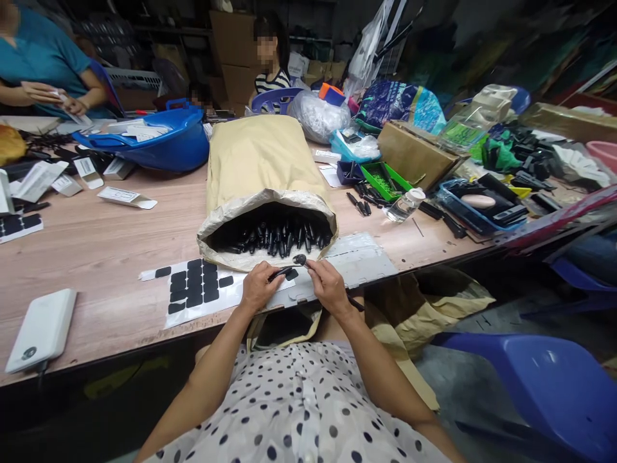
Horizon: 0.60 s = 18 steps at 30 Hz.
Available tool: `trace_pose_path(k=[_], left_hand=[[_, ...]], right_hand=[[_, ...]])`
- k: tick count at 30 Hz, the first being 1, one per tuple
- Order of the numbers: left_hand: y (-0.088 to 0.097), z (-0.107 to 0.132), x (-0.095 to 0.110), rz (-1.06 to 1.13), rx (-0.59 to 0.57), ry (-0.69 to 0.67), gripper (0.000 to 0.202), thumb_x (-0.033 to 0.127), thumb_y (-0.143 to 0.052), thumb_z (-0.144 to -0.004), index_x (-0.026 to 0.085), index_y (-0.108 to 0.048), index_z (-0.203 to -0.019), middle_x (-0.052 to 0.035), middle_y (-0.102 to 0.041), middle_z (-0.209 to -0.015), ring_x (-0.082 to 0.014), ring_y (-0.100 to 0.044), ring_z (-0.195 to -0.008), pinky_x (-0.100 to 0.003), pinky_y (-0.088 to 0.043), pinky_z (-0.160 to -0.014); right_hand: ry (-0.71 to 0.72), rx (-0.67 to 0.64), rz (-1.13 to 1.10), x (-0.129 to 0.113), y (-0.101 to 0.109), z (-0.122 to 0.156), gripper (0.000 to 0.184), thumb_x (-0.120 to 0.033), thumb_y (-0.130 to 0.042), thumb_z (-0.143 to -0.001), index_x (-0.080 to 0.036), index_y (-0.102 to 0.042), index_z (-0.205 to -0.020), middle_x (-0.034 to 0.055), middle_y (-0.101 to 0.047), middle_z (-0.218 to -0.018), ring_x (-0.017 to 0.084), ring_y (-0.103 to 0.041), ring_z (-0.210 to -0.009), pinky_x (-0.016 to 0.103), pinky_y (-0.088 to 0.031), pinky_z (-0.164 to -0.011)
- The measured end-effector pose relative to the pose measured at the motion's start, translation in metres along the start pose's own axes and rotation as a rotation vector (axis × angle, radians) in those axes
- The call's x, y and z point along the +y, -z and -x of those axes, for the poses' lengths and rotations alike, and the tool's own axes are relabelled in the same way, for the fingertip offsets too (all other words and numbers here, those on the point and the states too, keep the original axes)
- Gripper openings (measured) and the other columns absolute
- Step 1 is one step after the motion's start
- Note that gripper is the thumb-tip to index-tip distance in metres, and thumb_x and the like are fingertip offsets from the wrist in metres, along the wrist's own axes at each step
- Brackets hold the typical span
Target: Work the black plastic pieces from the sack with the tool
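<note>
My left hand (259, 283) is closed around a slim black pen-like piece (280, 274) just over the table's front edge. In my right hand (328, 283), thumb and fingers pinch a small dark rounded part (299, 259), close to the tip of the black piece. Right behind both hands lies a large tan paper sack (260, 154), its mouth facing me, with many black tapered pieces (279, 235) inside. Beside my left hand is a white sheet with black rounded-square stickers (194, 283). A grey flat board (359, 260) lies under and beyond my right hand.
A white power bank (43, 329) lies at the front left. Behind are small white boxes (126, 197) and a blue basin (159, 138). To the right stand a green tray (385, 180), a clear bottle (405, 206) and a blue bin (482, 204). Two people sit across the table.
</note>
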<state>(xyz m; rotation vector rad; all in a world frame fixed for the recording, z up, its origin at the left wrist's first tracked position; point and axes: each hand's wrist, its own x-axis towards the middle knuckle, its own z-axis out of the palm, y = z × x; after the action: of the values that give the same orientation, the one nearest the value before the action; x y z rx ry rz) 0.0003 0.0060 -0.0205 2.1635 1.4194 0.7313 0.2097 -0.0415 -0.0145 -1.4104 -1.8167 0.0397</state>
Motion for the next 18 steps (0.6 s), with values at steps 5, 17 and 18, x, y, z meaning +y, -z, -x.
trace_pose_path(k=[5,17,18], left_hand=[[-0.003,0.000,-0.002,-0.029,0.014,-0.024,0.016,0.031,-0.065,-0.087,0.026,-0.077,-0.098,-0.0007,-0.066,-0.084,-0.0168,-0.062,-0.081,-0.027,-0.049,-0.072],[-0.005,0.000,0.000,-0.006,0.014,-0.018,0.016,0.028,-0.066,-0.086,0.027,-0.077,-0.096,-0.0001,-0.061,-0.080,-0.0170,-0.060,-0.081,-0.027,-0.048,-0.074],[-0.005,0.000,0.000,0.001,0.010,-0.013,0.016,0.028,-0.066,-0.085,0.027,-0.077,-0.096,0.0000,-0.061,-0.080,-0.0170,-0.060,-0.081,-0.027,-0.048,-0.074]], right_hand=[[-0.002,-0.015,0.005,-0.012,-0.002,0.004,0.035,-0.022,-0.043,-0.101,-0.026,-0.069,-0.125,0.0074,-0.070,-0.097,0.021,-0.065,-0.093,0.032,-0.056,-0.085],[0.005,-0.082,0.043,-0.025,-0.006,0.003,0.037,-0.020,-0.041,-0.101,-0.026,-0.068,-0.126,0.0076,-0.070,-0.100,0.021,-0.064,-0.095,0.032,-0.055,-0.087],[0.015,-0.088,0.037,-0.027,-0.006,0.003,0.037,-0.020,-0.041,-0.101,-0.026,-0.067,-0.127,0.0076,-0.070,-0.100,0.021,-0.064,-0.096,0.033,-0.054,-0.088]])
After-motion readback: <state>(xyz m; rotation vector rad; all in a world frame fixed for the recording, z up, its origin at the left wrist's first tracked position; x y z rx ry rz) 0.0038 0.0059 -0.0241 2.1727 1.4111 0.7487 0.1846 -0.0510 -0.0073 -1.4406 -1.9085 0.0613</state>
